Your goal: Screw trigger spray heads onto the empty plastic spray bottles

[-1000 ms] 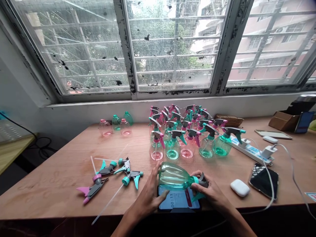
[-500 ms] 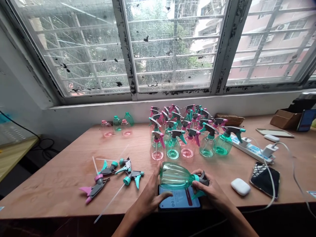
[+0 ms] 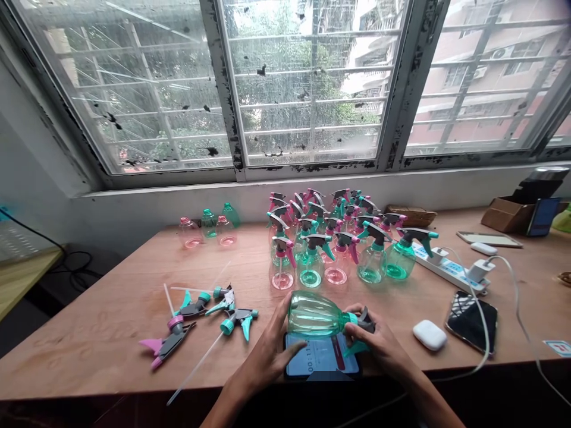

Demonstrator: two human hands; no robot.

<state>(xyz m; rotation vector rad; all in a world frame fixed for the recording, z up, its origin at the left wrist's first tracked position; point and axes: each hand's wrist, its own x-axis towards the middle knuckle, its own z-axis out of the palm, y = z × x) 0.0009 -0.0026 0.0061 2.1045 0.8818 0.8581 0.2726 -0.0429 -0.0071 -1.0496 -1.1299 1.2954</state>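
Observation:
A green see-through spray bottle (image 3: 314, 314) lies on its side in the air between my hands, its neck pointing right. My left hand (image 3: 277, 342) holds the base end, the thumb stretched out below it. With my right hand (image 3: 368, 333) I grip the grey and teal spray head (image 3: 364, 321) at the neck. Beneath the bottle, a phone (image 3: 319, 356) with a lit screen rests at the table edge. Several loose spray heads (image 3: 176, 339) with thin tubes lie to the left. Behind the hands stand several pink and green spray bottles (image 3: 310, 270) fitted with heads.
Several headless bottles (image 3: 191, 235) stand at the back left of the wooden table (image 3: 111, 321). On the right are a white earphone case (image 3: 429, 334), a dark phone (image 3: 471, 321) under a cable, and a power strip (image 3: 450, 270) with plugs. A cardboard box (image 3: 508, 215) sits farther back.
The view has shifted slightly. Both hands keep holding the bottle and its spray head in nearly the same pose, with a small movement of the right fingers at most.

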